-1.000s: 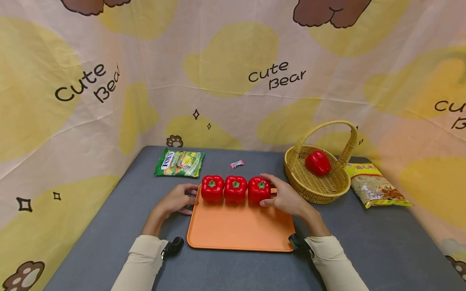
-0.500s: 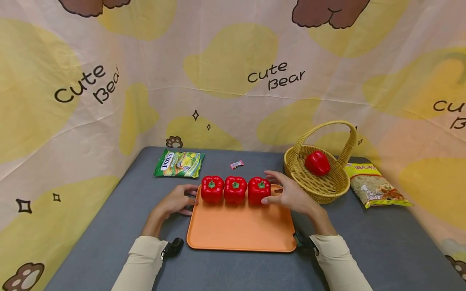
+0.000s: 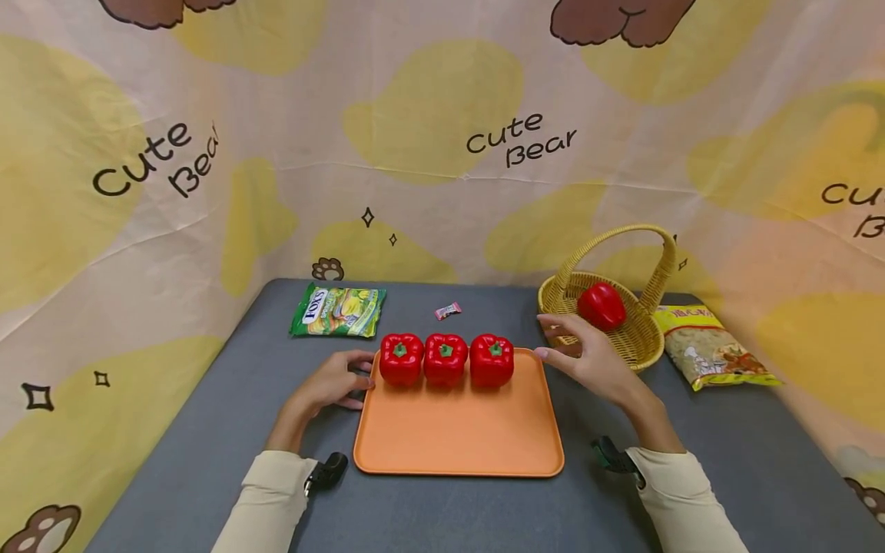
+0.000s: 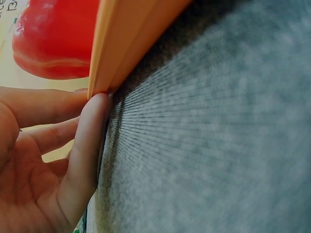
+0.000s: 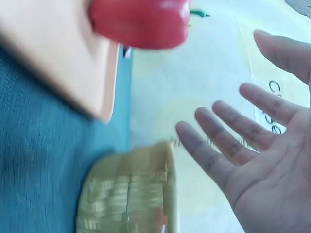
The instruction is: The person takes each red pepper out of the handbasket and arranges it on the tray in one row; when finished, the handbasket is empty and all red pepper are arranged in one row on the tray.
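Three red bell peppers with green stems stand in a row along the far side of an orange tray [image 3: 456,438]: a left pepper [image 3: 401,361], a middle pepper [image 3: 445,361] and a right pepper [image 3: 492,361]. At the tray's far left corner, my left hand [image 3: 332,382] holds the rim, thumb and fingertip meeting at its edge in the left wrist view. My right hand [image 3: 598,361], fingers spread and holding nothing, hovers between the tray and a wicker basket [image 3: 643,353], overlapping the basket's near side in the head view. Another red pepper [image 3: 601,306] lies inside the basket.
A green candy bag [image 3: 339,311] lies at the back left of the grey table [image 3: 442,514]. Behind the peppers is a small wrapped candy [image 3: 447,311]. A yellow-edged food packet [image 3: 712,346] lies right of the basket. Printed cloth [image 3: 415,115] hangs behind the table.
My right hand has let go of the right pepper and moved right and away, toward the basket. My left hand has stayed at the tray's edge.
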### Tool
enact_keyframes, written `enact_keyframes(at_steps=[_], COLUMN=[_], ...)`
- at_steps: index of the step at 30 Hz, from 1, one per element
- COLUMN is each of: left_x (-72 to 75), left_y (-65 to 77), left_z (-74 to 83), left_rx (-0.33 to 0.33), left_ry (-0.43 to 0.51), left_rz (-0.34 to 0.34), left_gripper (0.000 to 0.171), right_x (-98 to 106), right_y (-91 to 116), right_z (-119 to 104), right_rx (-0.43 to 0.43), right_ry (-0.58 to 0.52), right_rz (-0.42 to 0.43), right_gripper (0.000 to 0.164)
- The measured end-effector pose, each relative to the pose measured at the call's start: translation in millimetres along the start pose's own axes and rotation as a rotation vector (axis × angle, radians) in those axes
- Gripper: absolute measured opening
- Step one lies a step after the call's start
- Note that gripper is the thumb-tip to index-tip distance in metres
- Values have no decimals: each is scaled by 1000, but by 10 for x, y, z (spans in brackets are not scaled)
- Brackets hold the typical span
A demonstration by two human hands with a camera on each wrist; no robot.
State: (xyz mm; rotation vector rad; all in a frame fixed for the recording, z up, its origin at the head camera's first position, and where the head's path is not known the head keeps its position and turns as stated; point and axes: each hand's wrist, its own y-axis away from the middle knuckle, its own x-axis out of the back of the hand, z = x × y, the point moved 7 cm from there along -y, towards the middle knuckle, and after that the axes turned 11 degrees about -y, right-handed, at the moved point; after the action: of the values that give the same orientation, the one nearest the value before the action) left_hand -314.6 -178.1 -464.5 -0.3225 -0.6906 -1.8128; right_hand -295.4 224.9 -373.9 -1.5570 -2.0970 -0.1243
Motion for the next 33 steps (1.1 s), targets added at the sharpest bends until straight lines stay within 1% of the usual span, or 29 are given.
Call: enact_keyframes(at_steps=[5,7,10,14,22,27,33], left_x=[7,12,18,17,1,2,10], left_y=[9,12,12,12,14,10,3], left_z=[10,15,19,16,13,17,13], left_rx=[-2,-2,-1,3,8,0,-8], left_ry=[-8,-9,-12,-12,-11,-5,-1], left_rz=[4,9,12,13,13,13,15], left_gripper=[62,62,62,62,60,60,60], right_x=[275,376,517,672,908,1021,1103], right_y=[111,147,175,167,43,-86,-245], right_z=[40,59,94,163,319,400,474], right_rx=[25,22,15,-13,-125,-162,-237], right_ry=[125,159,179,173,157,107,79], right_rz=[64,81,107,112,67,51,25], right_gripper=[56,56,57,58,61,68,80])
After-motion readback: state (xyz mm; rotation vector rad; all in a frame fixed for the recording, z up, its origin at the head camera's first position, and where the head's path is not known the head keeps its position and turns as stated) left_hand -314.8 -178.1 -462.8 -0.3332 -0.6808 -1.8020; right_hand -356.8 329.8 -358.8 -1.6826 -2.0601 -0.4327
